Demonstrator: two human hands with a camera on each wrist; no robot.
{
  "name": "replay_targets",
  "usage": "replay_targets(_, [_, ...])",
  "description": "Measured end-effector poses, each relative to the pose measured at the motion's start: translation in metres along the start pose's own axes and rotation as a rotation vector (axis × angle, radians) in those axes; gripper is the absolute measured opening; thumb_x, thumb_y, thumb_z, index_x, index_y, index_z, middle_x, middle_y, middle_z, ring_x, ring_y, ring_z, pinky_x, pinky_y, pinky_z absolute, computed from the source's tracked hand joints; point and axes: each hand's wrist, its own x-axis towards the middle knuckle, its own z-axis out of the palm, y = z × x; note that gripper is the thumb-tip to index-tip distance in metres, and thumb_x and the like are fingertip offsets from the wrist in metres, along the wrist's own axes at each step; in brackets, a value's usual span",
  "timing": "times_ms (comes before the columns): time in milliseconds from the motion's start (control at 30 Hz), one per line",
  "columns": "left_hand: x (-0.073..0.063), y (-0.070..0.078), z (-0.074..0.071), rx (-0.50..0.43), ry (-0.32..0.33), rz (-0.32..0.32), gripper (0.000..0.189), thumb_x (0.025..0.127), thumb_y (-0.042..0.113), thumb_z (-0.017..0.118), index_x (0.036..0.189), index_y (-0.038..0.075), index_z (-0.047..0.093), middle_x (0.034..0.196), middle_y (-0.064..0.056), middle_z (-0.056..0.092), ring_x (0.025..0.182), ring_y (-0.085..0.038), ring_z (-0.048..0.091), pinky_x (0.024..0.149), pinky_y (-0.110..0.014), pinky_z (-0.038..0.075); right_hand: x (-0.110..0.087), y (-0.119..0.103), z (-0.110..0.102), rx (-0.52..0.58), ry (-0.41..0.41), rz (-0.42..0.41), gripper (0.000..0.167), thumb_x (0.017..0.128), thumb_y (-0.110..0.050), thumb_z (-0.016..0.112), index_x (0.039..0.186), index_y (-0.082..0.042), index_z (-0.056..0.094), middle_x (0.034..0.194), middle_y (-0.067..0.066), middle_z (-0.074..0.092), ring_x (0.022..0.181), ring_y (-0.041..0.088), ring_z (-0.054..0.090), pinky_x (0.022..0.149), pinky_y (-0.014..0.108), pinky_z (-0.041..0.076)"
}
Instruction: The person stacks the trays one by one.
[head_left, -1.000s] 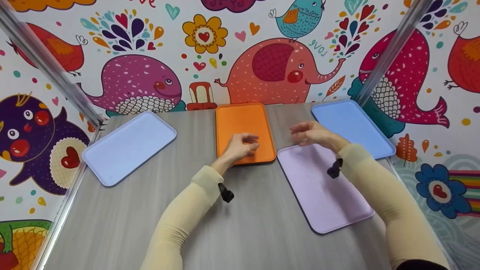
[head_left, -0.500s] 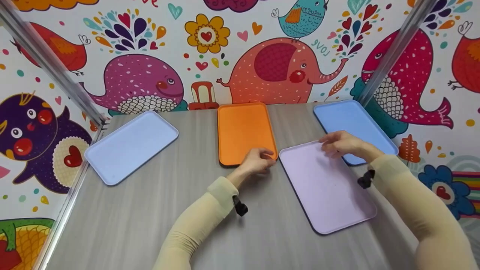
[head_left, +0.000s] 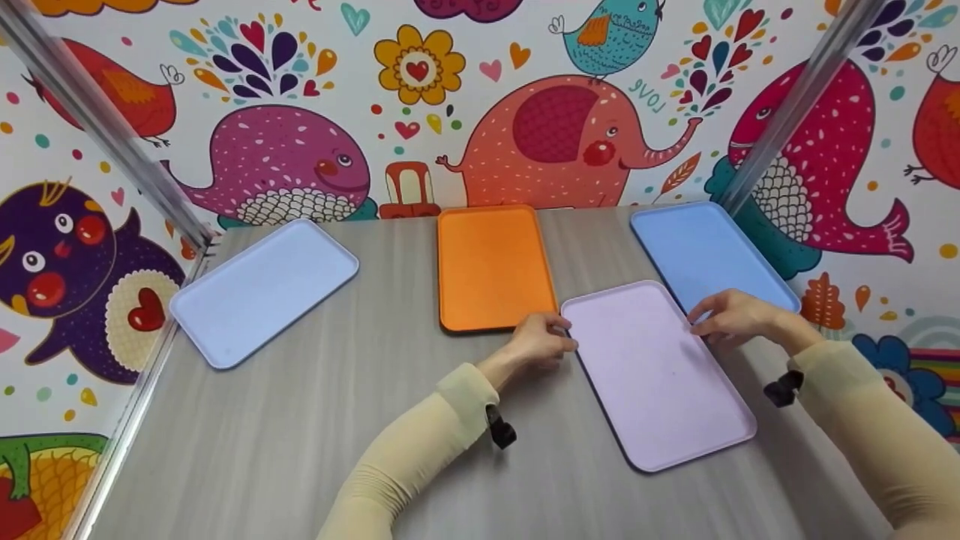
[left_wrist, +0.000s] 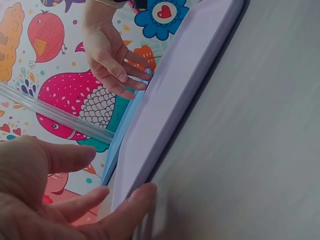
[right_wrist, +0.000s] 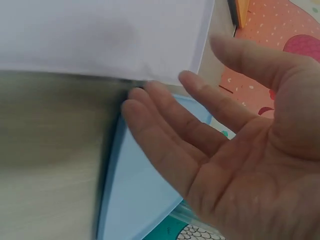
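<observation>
1. Patterned wall (head_left: 487, 30); tabletop (head_left: 300, 420);
2. purple tray (head_left: 660, 375), flat on the tabletop;
3. left hand (head_left: 536, 341) and right hand (head_left: 736, 319), fingers loosely spread at its long edges; step seems to be taking hold; next calls for curling fingers round it.

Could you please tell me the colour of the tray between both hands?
The tray is pale lilac, clearest in the head view.

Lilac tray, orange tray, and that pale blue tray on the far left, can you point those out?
Lilac tray (head_left: 658, 376): head view, middle of its flat base.
Orange tray (head_left: 496, 268): head view, middle of its base.
Pale blue tray (head_left: 264, 294): head view, centre of its base.
</observation>
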Motion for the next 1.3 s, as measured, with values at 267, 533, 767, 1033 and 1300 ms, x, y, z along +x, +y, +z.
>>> replay_targets(267, [0.003, -0.006, 0.017, 0.004, -0.018, -0.004, 0.047, 0.097, 0.01, 0.084, 0.142, 0.002, 0.071, 0.112, -0.01, 0.075, 0.102, -0.026, 0.078, 0.089, -0.043, 0.072, -0.002, 0.007, 0.01, -0.015, -0.012, 0.022, 0.056, 0.109, -0.032, 0.073, 0.149, 0.005, 0.063, 0.14, 0.031, 0.069, 0.112, 0.029, 0.072, 0.102, 0.055, 0.068])
replay_targets(533, [0.002, -0.008, 0.022, -0.087, -0.016, -0.012, 0.053, 0.096, 0.002, 0.081, 0.147, -0.001, 0.066, 0.118, -0.01, 0.069, 0.105, -0.025, 0.078, 0.092, -0.045, 0.072, -0.001, 0.016, 0.014, 0.059, -0.032, 0.013, 0.059, 0.105, -0.024, 0.077, 0.154, 0.004, 0.059, 0.12, 0.018, 0.066, 0.102, 0.024, 0.067, 0.092, 0.043, 0.071])
replay_targets(767, [0.003, -0.01, 0.024, -0.179, -0.043, -0.022, 0.059, 0.096, 0.001, 0.081, 0.152, 0.001, 0.063, 0.132, -0.013, 0.062, 0.112, -0.023, 0.071, 0.099, -0.049, 0.07, -0.003, 0.024, 0.016, 0.161, -0.064, 0.009, 0.063, 0.101, -0.012, 0.079, 0.157, 0.004, 0.054, 0.114, 0.012, 0.064, 0.099, 0.024, 0.067, 0.092, 0.04, 0.07])
replay_targets(1033, [0.01, -0.017, 0.031, -0.392, -0.006, -0.004, 0.071, 0.09, -0.012, 0.076, 0.158, 0.0, 0.058, 0.127, -0.012, 0.054, 0.113, -0.025, 0.065, 0.1, -0.056, 0.069, -0.006, 0.032, 0.015, 0.239, -0.104, -0.032, 0.071, 0.095, -0.009, 0.084, 0.158, -0.002, 0.054, 0.128, 0.022, 0.063, 0.103, 0.023, 0.068, 0.085, 0.03, 0.068])
replay_targets(1300, [0.013, -0.018, 0.028, -0.328, 0.044, 0.084, 0.077, 0.085, -0.014, 0.077, 0.158, 0.006, 0.062, 0.13, -0.015, 0.06, 0.108, -0.024, 0.067, 0.09, -0.046, 0.072, -0.007, 0.036, 0.015, 0.313, -0.087, -0.089, 0.065, 0.092, -0.002, 0.081, 0.152, -0.006, 0.055, 0.13, 0.017, 0.057, 0.112, 0.025, 0.06, 0.087, 0.032, 0.069])
